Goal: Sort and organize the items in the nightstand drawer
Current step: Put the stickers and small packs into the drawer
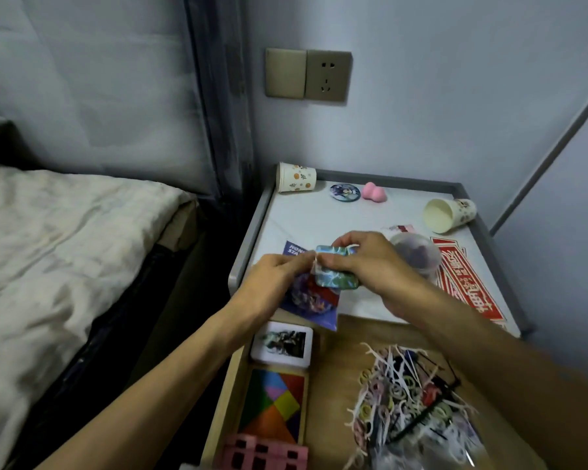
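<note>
Presently in hand: one glossy rectangular item, held over the nightstand top, just above a blue printed packet. The right hand curls round its right edge, and the left hand pinches what may be a film tab at its left corner, too blurred to settle. Step judged: inspecting or unwrapping before sorting; next it needs a place, likely in the open drawer near the tangram.

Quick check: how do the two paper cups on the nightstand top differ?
The left cup lies at the back-left corner; the right cup lies at the right side. The left cup's mouth points toward the bed, inside hidden; the right cup's mouth faces the camera, showing its cream inside. Both are printed paper cups on their sides.
</note>
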